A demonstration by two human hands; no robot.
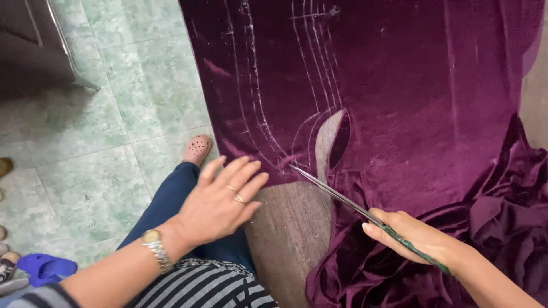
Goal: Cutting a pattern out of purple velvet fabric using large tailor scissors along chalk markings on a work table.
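At the far left a blue slipper [47,268] lies on the pale green tiled floor [114,102], and a pink perforated clog [197,148] shows beyond a knee in dark blue trousers. The left hand [220,201], with a gold watch [155,246] at the wrist and rings on one finger, hovers flat with its fingers [242,174] spread, just beside the near edge of the purple velvet cloth [411,91]. The cloth lies over the wooden worktop [288,228], marked with curved white chalk lines [251,85]. The right hand [414,235] has its fingers wrapped around the green handles of long scissors [337,197], blades nearly together, tips at the cloth's cut edge.
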